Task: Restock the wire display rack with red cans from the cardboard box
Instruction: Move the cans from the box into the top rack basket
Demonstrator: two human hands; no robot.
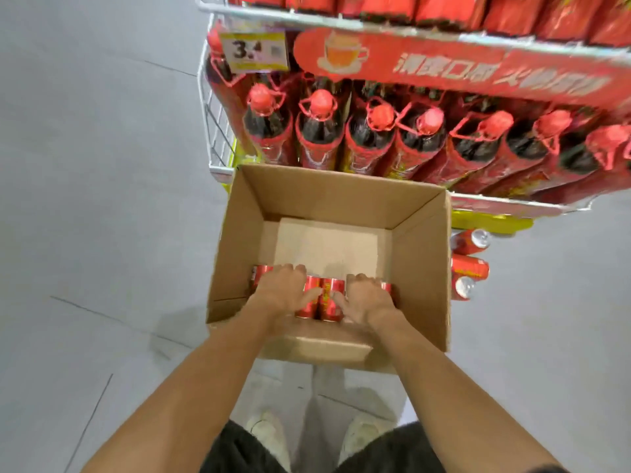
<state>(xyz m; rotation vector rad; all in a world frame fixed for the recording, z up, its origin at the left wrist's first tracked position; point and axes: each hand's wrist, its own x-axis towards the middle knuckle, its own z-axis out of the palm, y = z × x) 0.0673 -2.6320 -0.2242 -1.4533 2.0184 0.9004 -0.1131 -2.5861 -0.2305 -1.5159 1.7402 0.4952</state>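
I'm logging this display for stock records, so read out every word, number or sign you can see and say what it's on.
"3.4": yellow price tag on the wire rack; last digit blurred, smaller print unreadable.
White Chinese characters: red banner; too blurred to read.
Yellow print: red cans in the cardboard box; too blurred.
Labels on the bottles: unreadable.

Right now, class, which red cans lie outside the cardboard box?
The loose cans lying on the floor right of the cardboard box; the boxed cans sit inside it.
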